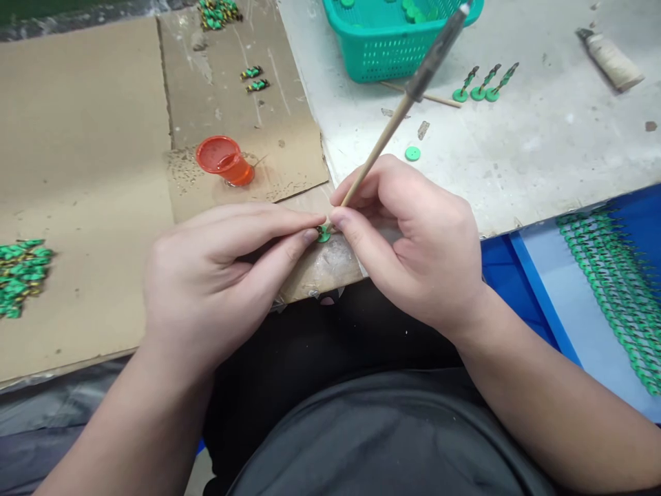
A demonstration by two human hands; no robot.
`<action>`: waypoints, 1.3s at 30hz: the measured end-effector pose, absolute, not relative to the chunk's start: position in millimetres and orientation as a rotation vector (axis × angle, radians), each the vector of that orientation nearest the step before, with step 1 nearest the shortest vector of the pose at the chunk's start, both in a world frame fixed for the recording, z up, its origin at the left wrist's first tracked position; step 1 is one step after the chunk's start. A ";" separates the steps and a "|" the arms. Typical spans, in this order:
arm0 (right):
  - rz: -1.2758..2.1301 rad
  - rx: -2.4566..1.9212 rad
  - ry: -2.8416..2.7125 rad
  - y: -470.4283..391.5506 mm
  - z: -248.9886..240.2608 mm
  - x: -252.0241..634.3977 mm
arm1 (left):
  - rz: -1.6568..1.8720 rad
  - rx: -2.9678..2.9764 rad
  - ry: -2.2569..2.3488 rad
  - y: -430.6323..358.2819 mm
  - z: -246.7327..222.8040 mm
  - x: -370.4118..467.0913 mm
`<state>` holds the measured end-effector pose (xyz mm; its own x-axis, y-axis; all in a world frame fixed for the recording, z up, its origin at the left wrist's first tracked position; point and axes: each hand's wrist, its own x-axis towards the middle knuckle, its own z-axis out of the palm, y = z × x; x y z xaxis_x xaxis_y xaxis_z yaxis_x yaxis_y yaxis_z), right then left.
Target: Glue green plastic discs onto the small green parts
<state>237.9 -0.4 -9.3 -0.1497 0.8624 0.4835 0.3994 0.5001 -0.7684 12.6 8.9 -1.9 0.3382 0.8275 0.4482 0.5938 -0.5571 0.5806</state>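
Observation:
My left hand (222, 265) is closed in a pinch on a small toy figure, mostly covered by the fingers. The round green base (323, 235) of that figure shows at my fingertips, just above the table's front edge. Between the thumb and fingers of my right hand (413, 234) is a thin wooden stick (387, 134) with a dark grey wrapped upper end, held slanting up to the right. The lower tip of the stick comes down beside the green base; whether it touches cannot be made out. A loose green disc (412, 153) lies beyond my right hand.
An orange cup (226, 160) of liquid stands on the cardboard (103, 138). Green figures lie in a pile (23, 275) at left. A teal basket (379, 58) holds green discs. Three figures on bases (478, 91) stand right of it. Rows of figures (609, 289) fill a tray at right.

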 end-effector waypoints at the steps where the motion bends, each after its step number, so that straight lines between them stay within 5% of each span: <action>1: 0.588 -1.064 -1.748 -0.1 -9.8 237.5 | 1.052 2.291 1.262 8.9 -1.8 12.6; 39: 0.587 -1.094 -1.837 12.5 -4.5 231.6 | 1.050 2.249 1.350 7.2 -2.6 12.4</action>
